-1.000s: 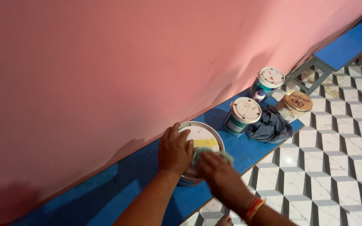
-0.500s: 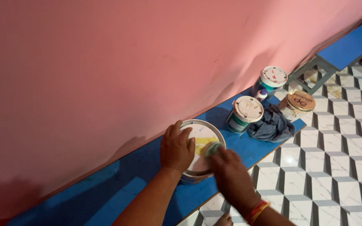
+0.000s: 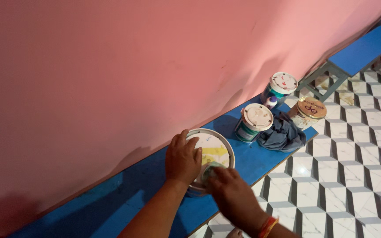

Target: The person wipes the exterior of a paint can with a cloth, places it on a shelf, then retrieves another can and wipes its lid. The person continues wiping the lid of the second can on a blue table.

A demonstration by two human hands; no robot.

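Observation:
A large paint bucket with a white lid [image 3: 214,147], smeared yellow, stands on a long blue bench [image 3: 252,161] against a pink wall. My left hand [image 3: 182,159] rests flat on the lid's left side, fingers spread. My right hand [image 3: 230,194] presses a small greenish cloth [image 3: 210,170] against the lid's near edge; an orange bangle sits on that wrist.
Further along the bench stand two smaller white-lidded paint cans [image 3: 254,122] [image 3: 279,87], a small bottle [image 3: 270,102], a gold-lidded jar [image 3: 308,112] and a crumpled dark cloth [image 3: 282,135]. A second blue bench [image 3: 361,49] stands beyond. The floor has patterned cube tiles [image 3: 349,176].
My right hand has slid with the cloth from the middle of the lid toward its near edge. My left hand has stayed on the lid.

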